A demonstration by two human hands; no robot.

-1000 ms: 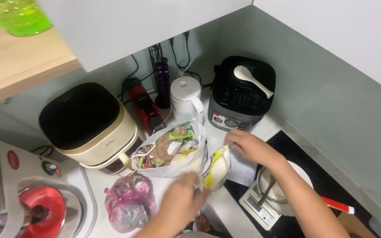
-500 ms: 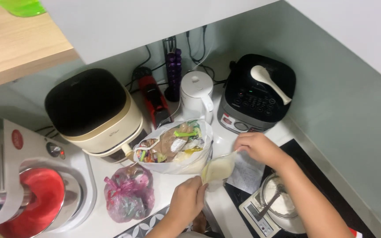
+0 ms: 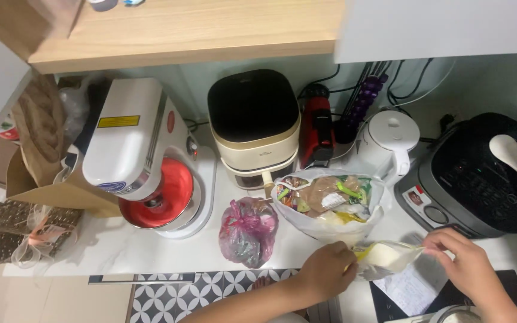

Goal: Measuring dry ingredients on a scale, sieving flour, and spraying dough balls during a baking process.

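Observation:
My left hand and my right hand hold the two ends of a small clear plastic bag with pale powder and a yellow edge, low over the white counter. Just behind it stands an open white plastic bag stuffed with several packets. A knotted pink plastic bag lies to the left of my left hand.
Along the wall stand a white stand mixer with a red bowl, a cream air fryer, a red appliance, a white kettle and a black rice cooker with a white spoon. A paper sheet lies under the small bag.
The view has swung left, bringing the mixer fully in. Both hands have drawn the small bag lower and stretched it out between them.

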